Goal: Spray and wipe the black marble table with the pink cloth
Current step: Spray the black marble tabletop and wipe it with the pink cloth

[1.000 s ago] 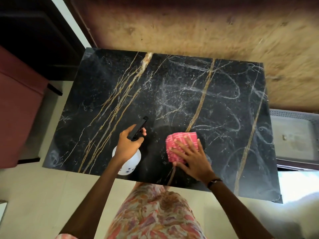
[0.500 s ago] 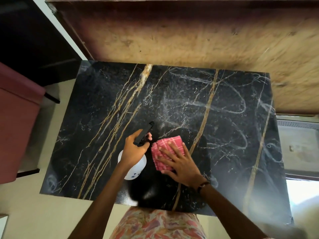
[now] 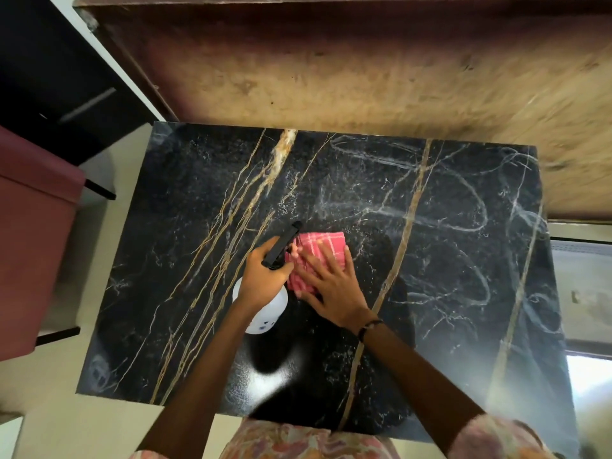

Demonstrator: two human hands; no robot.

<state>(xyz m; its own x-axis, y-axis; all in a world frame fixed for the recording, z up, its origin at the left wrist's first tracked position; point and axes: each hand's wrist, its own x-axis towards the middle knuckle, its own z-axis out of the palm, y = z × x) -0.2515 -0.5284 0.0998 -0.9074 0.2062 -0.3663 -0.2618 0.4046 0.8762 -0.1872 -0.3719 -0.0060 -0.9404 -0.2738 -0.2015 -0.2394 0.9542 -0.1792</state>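
Note:
The black marble table [image 3: 185, 246] with gold veins fills the middle of the view; pale smear loops show on its right half. A folded pink checked cloth [image 3: 326, 245] lies flat on it near the centre. My right hand [image 3: 331, 286] presses down on the cloth with fingers spread. My left hand [image 3: 265, 279] grips a white spray bottle [image 3: 268, 313] with a black nozzle, held just left of the cloth and touching its edge.
A worn wooden board [image 3: 364, 71] runs behind the table. A maroon seat [image 3: 29, 240] stands at the left, dark furniture [image 3: 49, 67] beyond it. A grey tray-like surface [image 3: 583, 286] lies right of the table. Pale floor [image 3: 49, 425] shows at the near left.
My right hand has slid the cloth leftward and a little farther from me, until it meets the spray bottle. The left hand and bottle stayed about where they were; the head view shifted.

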